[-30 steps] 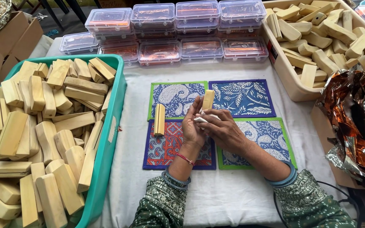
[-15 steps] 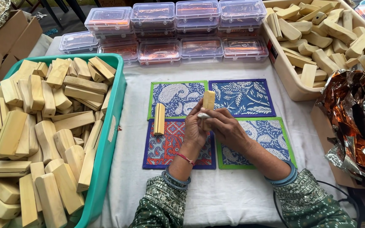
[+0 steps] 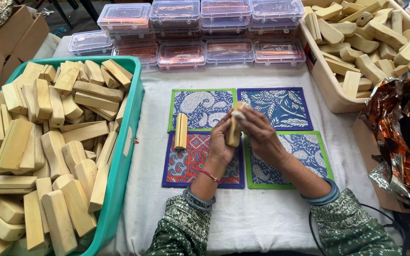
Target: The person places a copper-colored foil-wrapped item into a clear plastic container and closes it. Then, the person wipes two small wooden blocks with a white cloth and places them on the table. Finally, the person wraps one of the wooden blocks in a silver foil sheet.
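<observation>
My left hand [image 3: 222, 140] grips a pale wooden block [image 3: 234, 134] upright above the patterned mats. My right hand [image 3: 260, 133] presses a small white wad [image 3: 238, 113] against the block's top end. A second wooden block [image 3: 181, 130] lies on the mats to the left of my hands, untouched. Four printed fabric mats [image 3: 200, 108] in blue, red and green lie in a square under my hands.
A teal tub [image 3: 128, 137] heaped with wooden blocks stands at the left. A beige crate [image 3: 326, 83] of rounded wooden pieces is at the back right. Clear lidded plastic boxes [image 3: 181, 52] line the back. Crumpled copper foil [image 3: 399, 123] lies at the right, cardboard boxes [image 3: 5, 42] at far left.
Both hands keep the block in the same spot; my right hand has shifted slightly along its top end with the white wad. The block on the mats has not moved.
</observation>
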